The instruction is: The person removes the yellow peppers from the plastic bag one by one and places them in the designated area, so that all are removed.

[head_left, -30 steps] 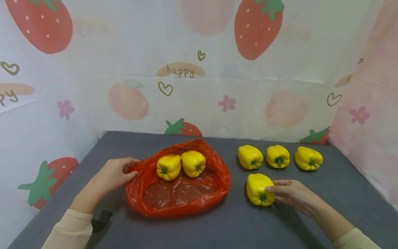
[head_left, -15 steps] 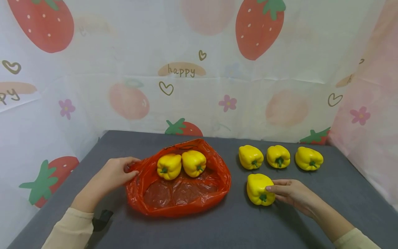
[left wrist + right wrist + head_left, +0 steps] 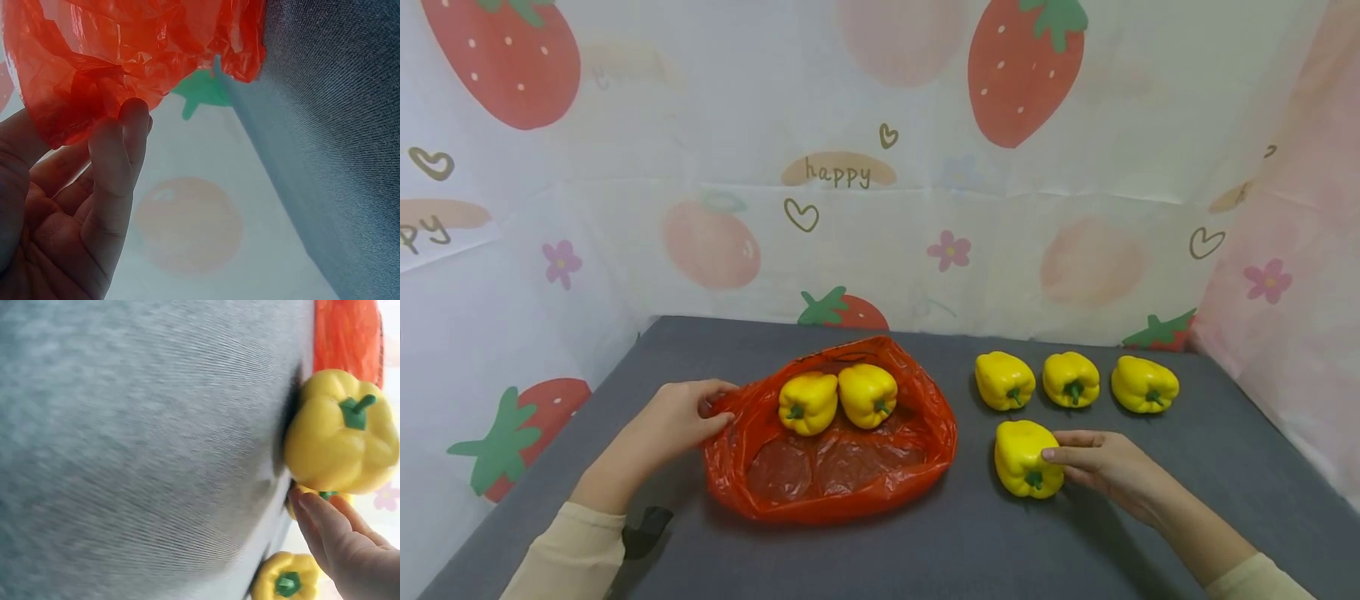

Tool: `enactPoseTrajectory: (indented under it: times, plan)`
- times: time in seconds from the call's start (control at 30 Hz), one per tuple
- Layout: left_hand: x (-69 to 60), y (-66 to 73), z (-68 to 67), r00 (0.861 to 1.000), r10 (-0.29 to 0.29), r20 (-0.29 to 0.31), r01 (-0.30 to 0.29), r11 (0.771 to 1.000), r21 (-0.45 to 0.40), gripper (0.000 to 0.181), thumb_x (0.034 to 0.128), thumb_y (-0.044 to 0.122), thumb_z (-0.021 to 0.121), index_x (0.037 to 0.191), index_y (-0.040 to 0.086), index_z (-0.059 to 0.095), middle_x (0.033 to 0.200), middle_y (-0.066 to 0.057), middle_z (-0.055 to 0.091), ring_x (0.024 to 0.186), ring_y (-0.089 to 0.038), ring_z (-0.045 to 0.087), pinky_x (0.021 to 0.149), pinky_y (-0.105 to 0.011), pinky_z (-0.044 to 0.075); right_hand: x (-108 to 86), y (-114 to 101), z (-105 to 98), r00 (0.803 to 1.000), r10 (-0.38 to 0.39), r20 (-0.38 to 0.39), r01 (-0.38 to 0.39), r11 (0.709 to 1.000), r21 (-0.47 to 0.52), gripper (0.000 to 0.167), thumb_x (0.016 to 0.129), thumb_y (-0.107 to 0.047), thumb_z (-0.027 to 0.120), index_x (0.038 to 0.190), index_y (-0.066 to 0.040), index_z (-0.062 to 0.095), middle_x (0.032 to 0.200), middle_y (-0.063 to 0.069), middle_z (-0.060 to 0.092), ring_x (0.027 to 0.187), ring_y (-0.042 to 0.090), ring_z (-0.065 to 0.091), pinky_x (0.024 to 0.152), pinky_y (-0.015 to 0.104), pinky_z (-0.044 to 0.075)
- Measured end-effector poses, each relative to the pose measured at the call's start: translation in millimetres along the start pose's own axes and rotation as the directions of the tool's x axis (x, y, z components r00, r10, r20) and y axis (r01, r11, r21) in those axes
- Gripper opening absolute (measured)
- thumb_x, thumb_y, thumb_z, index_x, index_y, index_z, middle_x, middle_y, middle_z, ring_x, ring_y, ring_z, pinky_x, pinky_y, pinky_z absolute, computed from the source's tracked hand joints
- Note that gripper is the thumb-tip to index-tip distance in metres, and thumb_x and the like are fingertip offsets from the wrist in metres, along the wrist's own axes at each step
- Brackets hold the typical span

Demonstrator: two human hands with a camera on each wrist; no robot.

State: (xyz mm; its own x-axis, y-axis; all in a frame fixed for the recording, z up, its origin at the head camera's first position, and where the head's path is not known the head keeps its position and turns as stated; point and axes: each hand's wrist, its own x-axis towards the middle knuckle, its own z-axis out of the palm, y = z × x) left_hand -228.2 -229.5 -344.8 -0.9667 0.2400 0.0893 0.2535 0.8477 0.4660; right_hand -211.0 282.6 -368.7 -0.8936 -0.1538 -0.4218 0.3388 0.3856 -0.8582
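Note:
A red plastic bag lies with its mouth spread, and two yellow bell peppers rest inside it toward the back. My left hand pinches the bag's left rim between thumb and fingers; the left wrist view shows the thin film held there. Right of the bag, another yellow bell pepper sits on the grey cloth. My right hand touches that pepper's right side with nearly straight fingers, as the right wrist view also shows at the pepper's side.
Three more yellow bell peppers stand in a row at the back right of the grey table. A dark object lies beside the left sleeve. Printed curtains close off the back and sides.

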Motion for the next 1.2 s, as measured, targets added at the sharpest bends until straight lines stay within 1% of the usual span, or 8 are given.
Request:
enactPoseTrajectory:
  times: [0.13,0.23,0.4,0.47,0.6,0.8,1.1,1.2]
  plan:
    - [-0.3,-0.2,-0.6,1.0,0.006,-0.006,-0.006,1.0,0.005,0.037,0.0894,0.013,0.071,0.123,-0.001,0.065,0.104,-0.016,0.072,0.082,-0.019,0.063,0.067,-0.034,0.06,-4.1,-4.9,-1.1,0.997,-0.063,-0.049,0.063,0.998,-0.006,0.078,0.096,-0.037,0.065,0.151,0.007,0.031,0.158,0.026,0.032,0.14,0.034,0.045,0.114,0.047,0.04]
    - [-0.6,-0.2,-1.3,1.0,0.012,-0.011,-0.012,1.0,0.007,0.036,0.0896,0.012,0.071,0.123,-0.001,0.065,0.103,-0.016,0.072,0.082,-0.019,0.063,0.067,-0.033,0.059,-7.1,-10.6,-0.1,0.988,-0.116,-0.099,0.113,0.993,-0.035,0.078,0.096,-0.04,0.065,0.152,0.003,0.032,0.158,0.023,0.034,0.139,0.031,0.047,0.115,0.048,0.039]
    - [-0.5,1.0,-2.4,1.0,0.015,-0.011,-0.015,1.0,0.008,0.036,0.0896,0.012,0.07,0.123,-0.001,0.065,0.102,-0.015,0.072,0.081,-0.019,0.063,0.066,-0.032,0.059,-13.9,-24.0,7.7,0.972,-0.18,-0.154,0.171,0.983,-0.067,0.08,0.093,-0.043,0.067,0.153,-0.003,0.033,0.159,0.02,0.035,0.144,0.035,0.039,0.117,0.053,0.034]
    - [-0.5,1.5,-2.9,1.0,0.016,-0.013,-0.016,1.0,0.008,0.036,0.0896,0.012,0.07,0.122,-0.001,0.066,0.102,-0.015,0.072,0.081,-0.019,0.063,0.066,-0.032,0.059,-16.1,-30.4,13.4,0.964,-0.208,-0.164,0.198,0.977,-0.073,0.079,0.093,-0.043,0.067,0.153,-0.004,0.034,0.158,0.019,0.036,0.145,0.035,0.038,0.117,0.054,0.033]
    - [-0.9,2.0,-3.1,1.0,0.015,-0.012,-0.015,1.0,0.007,0.036,0.0894,0.012,0.071,0.123,-0.001,0.065,0.102,-0.015,0.072,0.081,-0.019,0.063,0.067,-0.033,0.059,-15.2,-42.9,27.9,0.952,-0.251,-0.173,0.239,0.967,-0.091,0.077,0.092,-0.042,0.069,0.152,-0.006,0.037,0.156,0.018,0.04,0.144,0.035,0.04,0.116,0.054,0.035]
    - [-0.5,0.2,-3.6,0.999,0.037,-0.013,-0.036,0.999,0.011,0.037,0.089,0.012,0.072,0.122,-0.003,0.065,0.103,-0.016,0.072,0.081,-0.02,0.064,0.066,-0.035,0.059,-6.6,-58.4,50.2,0.947,-0.273,-0.169,0.261,0.961,-0.088,0.076,0.089,-0.041,0.073,0.15,-0.007,0.041,0.153,0.016,0.046,0.145,0.033,0.04,0.116,0.052,0.037]
    - [0.4,-0.5,-4.2,1.0,0.03,-0.004,-0.03,0.999,0.017,0.039,0.089,0.012,0.072,0.124,-0.003,0.064,0.102,-0.017,0.071,0.081,-0.021,0.063,0.066,-0.035,0.059,6.9,-71.2,76.6,0.939,-0.314,-0.138,0.309,0.949,-0.056,0.072,0.087,-0.04,0.075,0.147,-0.011,0.047,0.15,0.013,0.05,0.144,0.03,0.043,0.117,0.054,0.034]
    - [-0.3,-1.4,-4.5,1.0,0.025,-0.004,-0.025,1.0,0.017,0.039,0.089,0.013,0.072,0.124,-0.003,0.064,0.102,-0.017,0.071,0.081,-0.021,0.063,0.067,-0.036,0.059,10.9,-75.5,85.6,0.933,-0.336,-0.129,0.333,0.942,-0.049,0.068,0.089,-0.035,0.074,0.146,-0.009,0.047,0.15,0.014,0.05,0.143,0.031,0.044,0.116,0.054,0.036]
